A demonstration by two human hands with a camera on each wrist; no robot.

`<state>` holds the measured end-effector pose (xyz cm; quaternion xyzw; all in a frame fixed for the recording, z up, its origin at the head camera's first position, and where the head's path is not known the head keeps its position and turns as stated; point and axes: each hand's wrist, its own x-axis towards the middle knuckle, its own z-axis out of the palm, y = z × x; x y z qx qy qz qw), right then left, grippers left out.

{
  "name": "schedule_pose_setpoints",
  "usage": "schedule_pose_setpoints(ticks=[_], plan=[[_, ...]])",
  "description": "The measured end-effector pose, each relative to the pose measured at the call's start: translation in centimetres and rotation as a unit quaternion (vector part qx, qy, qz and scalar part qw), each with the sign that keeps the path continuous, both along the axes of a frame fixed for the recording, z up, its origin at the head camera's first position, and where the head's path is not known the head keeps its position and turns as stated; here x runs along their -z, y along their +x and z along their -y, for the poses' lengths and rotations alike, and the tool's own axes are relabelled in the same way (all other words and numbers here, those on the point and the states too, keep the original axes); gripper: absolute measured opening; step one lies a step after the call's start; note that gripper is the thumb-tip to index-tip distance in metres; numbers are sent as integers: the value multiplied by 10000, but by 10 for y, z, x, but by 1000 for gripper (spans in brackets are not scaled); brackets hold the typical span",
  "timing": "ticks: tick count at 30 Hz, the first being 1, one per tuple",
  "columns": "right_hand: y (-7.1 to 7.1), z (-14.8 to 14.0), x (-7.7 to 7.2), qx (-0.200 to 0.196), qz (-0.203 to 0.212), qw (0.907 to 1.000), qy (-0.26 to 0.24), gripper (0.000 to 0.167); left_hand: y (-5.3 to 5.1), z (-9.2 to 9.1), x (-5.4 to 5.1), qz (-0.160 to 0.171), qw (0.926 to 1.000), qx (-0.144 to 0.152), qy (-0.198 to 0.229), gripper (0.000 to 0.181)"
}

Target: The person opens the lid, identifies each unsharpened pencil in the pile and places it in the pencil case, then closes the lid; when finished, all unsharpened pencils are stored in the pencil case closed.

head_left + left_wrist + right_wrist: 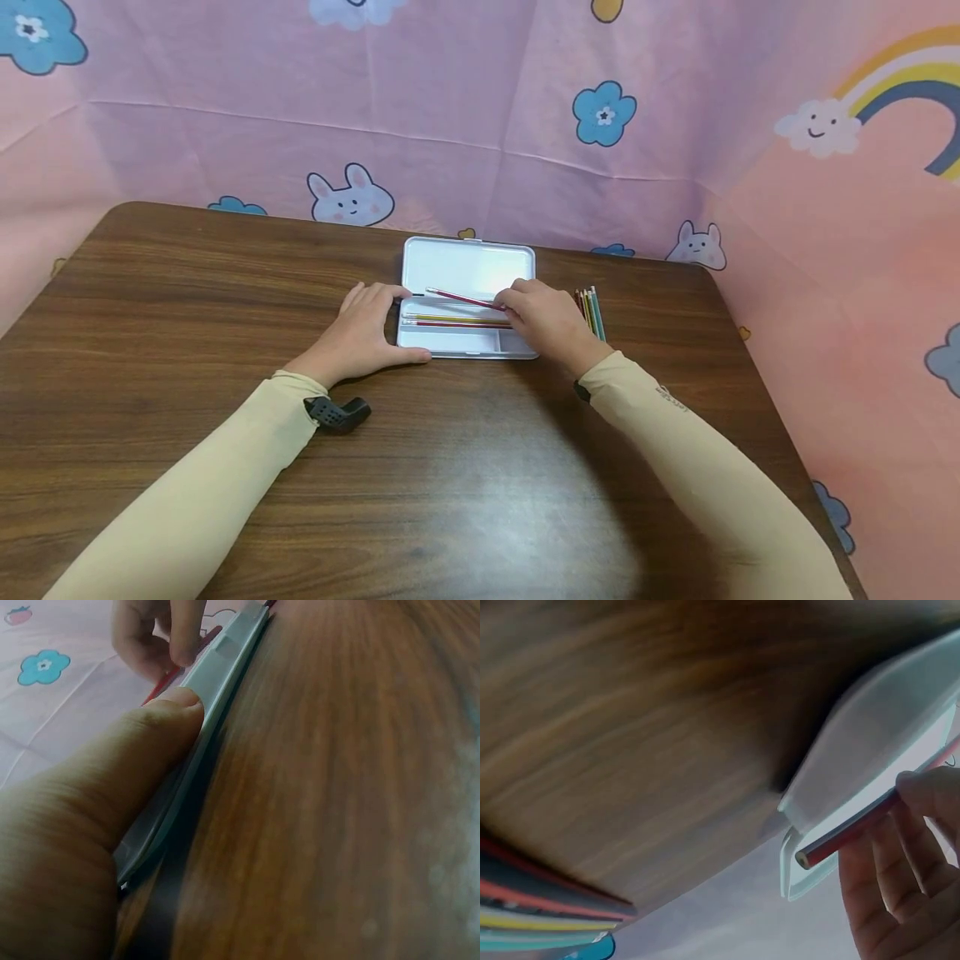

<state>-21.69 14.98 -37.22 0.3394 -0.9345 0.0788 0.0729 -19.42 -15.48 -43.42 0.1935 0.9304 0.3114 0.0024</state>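
A white pencil case (448, 339) lies open on the table, its lid (468, 265) folded back. Inside its tray are a yellow pencil (457, 317) and a red pencil (459, 324). My left hand (360, 333) grips the case's left end, thumb along the front edge and fingers at the back near the hinge; in the left wrist view the thumb (161, 724) presses the rim. Above the tray, my right hand (546, 321) pinches another red pencil (847, 831) between thumb and fingers. That pencil's other end points left over the hinge.
Several pencils (592, 310) in mixed colours lie together on the table right of the case, partly hidden by my right hand. The brown wooden table (420, 467) ends at a patterned cloth backdrop (465, 108) behind and at the right.
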Motion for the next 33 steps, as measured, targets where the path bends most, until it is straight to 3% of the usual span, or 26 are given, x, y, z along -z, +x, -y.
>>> schedule_pose_setpoints(ticks=[14,33], plan=[[-12,28,6,-143,159,9976,662,21,0,0,-3,75,10000,4,57,106],[-16,35,6,-170,422,9944,954,25,0,1,-3,97,9999,-11,63,106]])
